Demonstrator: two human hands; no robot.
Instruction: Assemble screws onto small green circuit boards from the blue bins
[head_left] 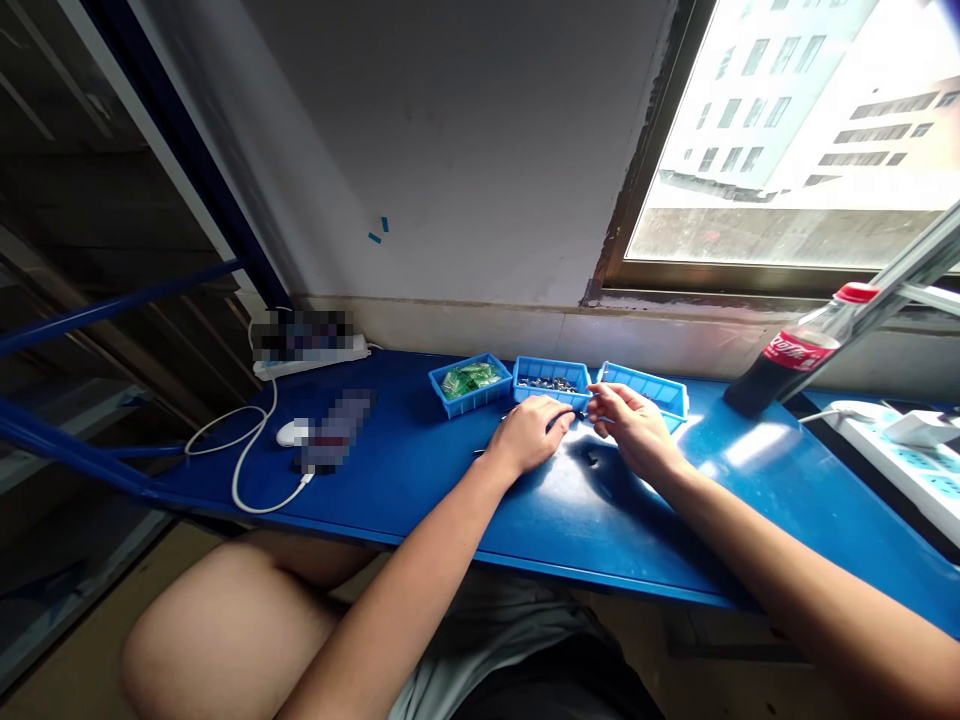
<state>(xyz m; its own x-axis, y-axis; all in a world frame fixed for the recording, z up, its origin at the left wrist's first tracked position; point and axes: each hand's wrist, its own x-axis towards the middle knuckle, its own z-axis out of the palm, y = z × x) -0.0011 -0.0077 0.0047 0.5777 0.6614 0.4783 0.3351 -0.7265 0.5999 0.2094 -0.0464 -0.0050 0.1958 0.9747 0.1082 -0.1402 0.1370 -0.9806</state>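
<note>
My left hand (529, 433) rests low over the blue table, its fingers closed on something dark that I cannot make out, in front of the middle tray. Just right of it, my right hand (624, 415) is raised in a pinch before the right blue tray (667, 392); whatever it holds is too small to name. Small metal parts (551, 384) lie in the middle blue tray (553, 368). Green packets (471, 378) fill the left blue tray (480, 400). A small black piece (593, 460) lies on the table below my hands.
A cola bottle (795, 350) stands at the right near a metal bar and a white power strip (919, 455). At the left are a white cable (244, 470), a white rounded object (292, 433) and another power strip (315, 358). The wall (450, 180) rises behind the blue table (420, 470).
</note>
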